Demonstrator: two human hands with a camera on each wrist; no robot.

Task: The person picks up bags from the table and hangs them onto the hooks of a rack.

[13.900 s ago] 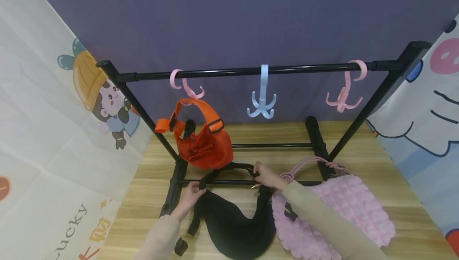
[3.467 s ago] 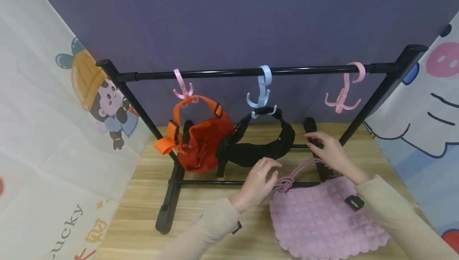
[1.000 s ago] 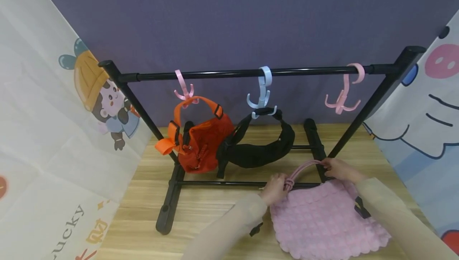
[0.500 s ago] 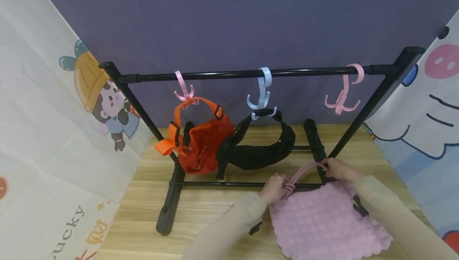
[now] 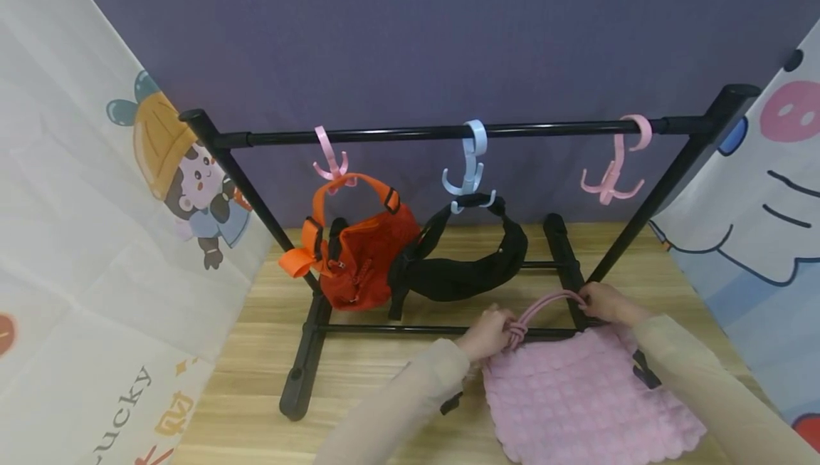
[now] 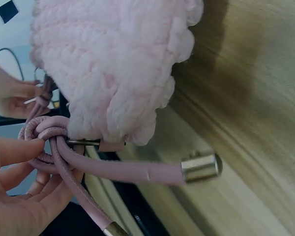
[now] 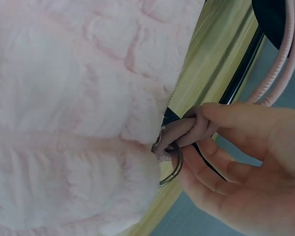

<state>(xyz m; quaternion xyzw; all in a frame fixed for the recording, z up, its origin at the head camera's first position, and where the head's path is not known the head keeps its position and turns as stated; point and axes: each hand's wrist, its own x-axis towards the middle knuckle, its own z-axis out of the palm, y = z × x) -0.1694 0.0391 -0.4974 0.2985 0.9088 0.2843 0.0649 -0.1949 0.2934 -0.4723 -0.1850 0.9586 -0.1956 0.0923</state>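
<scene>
A pink, puffy quilted handbag (image 5: 589, 394) lies on the wooden surface at the right front. Its double cord handle (image 5: 544, 301) arches up behind it. At the handle's left end, my left hand (image 5: 487, 335) pinches the knot (image 6: 48, 129), from which cord tails with metal caps (image 6: 201, 167) hang. My right hand (image 5: 610, 303) grips the handle's other end, thumb and fingers around the twisted cord (image 7: 187, 132) beside a metal ring (image 7: 174, 169). Above them, a pink hook (image 5: 611, 180) hangs on the rack's bar with nothing on it.
A black rack (image 5: 410, 132) stands across the middle. An orange bag (image 5: 365, 265) hangs from the left pink hook (image 5: 329, 155). A black waist bag (image 5: 458, 276) hangs from the blue hook (image 5: 470, 166). Patterned sheets (image 5: 64, 201) flank both sides.
The black waist bag went from both hands onto the blue hook. Both hands then moved right and took hold of the pink handbag's handle. Over the last second they have barely moved.
</scene>
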